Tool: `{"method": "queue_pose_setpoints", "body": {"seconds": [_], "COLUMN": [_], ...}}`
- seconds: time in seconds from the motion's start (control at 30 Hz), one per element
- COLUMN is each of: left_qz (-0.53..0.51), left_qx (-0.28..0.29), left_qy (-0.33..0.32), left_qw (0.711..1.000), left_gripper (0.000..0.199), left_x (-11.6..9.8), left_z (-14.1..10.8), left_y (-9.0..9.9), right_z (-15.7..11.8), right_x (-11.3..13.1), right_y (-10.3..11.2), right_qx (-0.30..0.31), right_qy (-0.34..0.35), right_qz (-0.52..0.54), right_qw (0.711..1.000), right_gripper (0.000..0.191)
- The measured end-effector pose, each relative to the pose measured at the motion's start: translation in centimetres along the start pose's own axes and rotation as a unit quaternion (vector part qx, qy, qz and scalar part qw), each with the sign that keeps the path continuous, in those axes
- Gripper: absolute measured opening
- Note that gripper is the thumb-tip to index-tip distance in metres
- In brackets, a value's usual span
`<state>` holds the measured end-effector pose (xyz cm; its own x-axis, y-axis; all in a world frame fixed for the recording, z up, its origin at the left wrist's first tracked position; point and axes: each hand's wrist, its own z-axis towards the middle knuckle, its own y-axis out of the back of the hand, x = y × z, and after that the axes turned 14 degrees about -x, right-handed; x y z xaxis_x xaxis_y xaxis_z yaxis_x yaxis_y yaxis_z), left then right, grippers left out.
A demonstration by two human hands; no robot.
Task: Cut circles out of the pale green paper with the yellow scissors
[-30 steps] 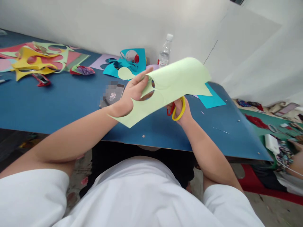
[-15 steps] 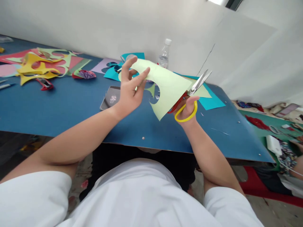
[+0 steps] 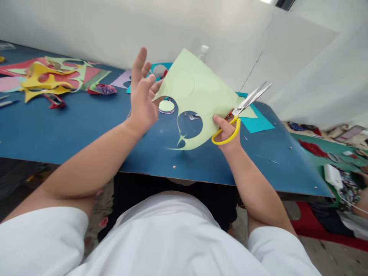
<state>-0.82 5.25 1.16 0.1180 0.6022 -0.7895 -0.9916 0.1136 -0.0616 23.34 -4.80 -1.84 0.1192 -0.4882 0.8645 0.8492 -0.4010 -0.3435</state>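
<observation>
My right hand (image 3: 228, 134) grips a pair of scissors (image 3: 237, 111) with one yellow and one red handle, blades slightly apart and pointing up to the right. Its thumb also presses on a pale green sheet of paper (image 3: 186, 80) with round holes cut from its lower side. A faint circle outline shows on the sheet. My left hand (image 3: 143, 97) is raised at the sheet's left edge with its fingers spread; whether the lower fingers touch the paper is unclear. Below the sheet, a small stack of round paper discs (image 3: 166, 106) lies on the blue table (image 3: 86, 134).
Cut paper scraps (image 3: 46, 78) and a red-handled tool (image 3: 54, 101) lie at the left. Behind the sheet stands a plastic bottle (image 3: 204, 53). Blue-green paper (image 3: 255, 124) rests at the right. Another person's arm (image 3: 362, 203) shows by a green table (image 3: 319, 153).
The green sheet has turned, its uncut corner now up and its holes facing down. My left hand has moved left and its fingers have opened away from the sheet. The disc stack has come into view.
</observation>
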Motion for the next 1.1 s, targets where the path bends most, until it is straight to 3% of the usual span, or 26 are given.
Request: {"method": "queue_pose_setpoints", "body": {"seconds": [0.03, 0.1, 0.23, 0.33, 0.43, 0.57, 0.67, 0.73, 0.77, 0.83, 0.93, 1.0, 1.1], "left_qz": [-0.021, -0.023, -0.01, -0.03, -0.022, 0.039, 0.052, 0.083, 0.133, 0.227, 0.191, 0.158, -0.013], "left_qx": [-0.033, -0.044, 0.07, 0.142, 0.191, 0.202, 0.144, 0.037, 0.005, -0.078, -0.132, -0.138, -0.148], "left_qy": [0.041, 0.138, 0.289, 0.315, 0.289, 0.257, 0.277, 0.249, 0.212, 0.106, 0.036, 0.043, 0.077], "left_qw": [0.998, 0.989, 0.955, 0.938, 0.938, 0.944, 0.949, 0.964, 0.968, 0.965, 0.972, 0.977, 0.986], "left_gripper": [0.079, 0.086, 0.068, 0.047, 0.054, 0.05, 0.037, 0.017, 0.009, 0.027, 0.021, 0.024, 0.043], "left_x": [0.3, 0.6, -0.1, -1.5, -2.6, -2.4, -0.9, 0.5, 1.2, 2.7, 4.4, 5.1, 5.2], "left_z": [0.4, 1.1, 1.7, 1.6, 1.8, 2.2, 2.3, 2.5, 2.6, 2.8, 2.6, 1.9, 0.8], "left_y": [0.2, 0.2, -0.4, -0.3, 0.5, 1.5, 1.4, 1.1, 1.0, 0.8, 0.1, -0.7, -1.9], "right_z": [0.0, 0.2, 0.4, 0.3, 0.2, 0.3, 0.9, 1.3, 1.4, 1.5, 0.9, 0.2, -0.8], "right_x": [0.0, 0.0, 0.3, 0.5, 0.7, 0.5, -0.3, -0.8, -0.9, -1.0, -0.4, -0.2, -0.3], "right_y": [0.0, 0.1, 0.2, 0.2, 0.4, 0.9, 1.3, 1.5, 1.5, 1.6, 1.5, 1.3, 0.9], "right_qx": [-0.002, -0.006, -0.012, 0.004, 0.034, 0.061, 0.017, -0.033, -0.05, -0.055, 0.009, 0.092, 0.193], "right_qy": [0.003, 0.005, 0.0, -0.003, -0.005, -0.006, 0.011, 0.022, 0.028, 0.038, 0.028, -0.013, -0.068], "right_qz": [0.005, 0.016, 0.002, -0.043, -0.049, -0.038, -0.084, -0.134, -0.157, -0.193, -0.238, -0.277, -0.327], "right_qw": [1.0, 1.0, 1.0, 0.999, 0.998, 0.997, 0.996, 0.99, 0.986, 0.979, 0.971, 0.956, 0.923], "right_gripper": [0.055, 0.052, 0.05, 0.051, 0.05, 0.052, 0.056, 0.054, 0.053, 0.053, 0.057, 0.058, 0.056]}}
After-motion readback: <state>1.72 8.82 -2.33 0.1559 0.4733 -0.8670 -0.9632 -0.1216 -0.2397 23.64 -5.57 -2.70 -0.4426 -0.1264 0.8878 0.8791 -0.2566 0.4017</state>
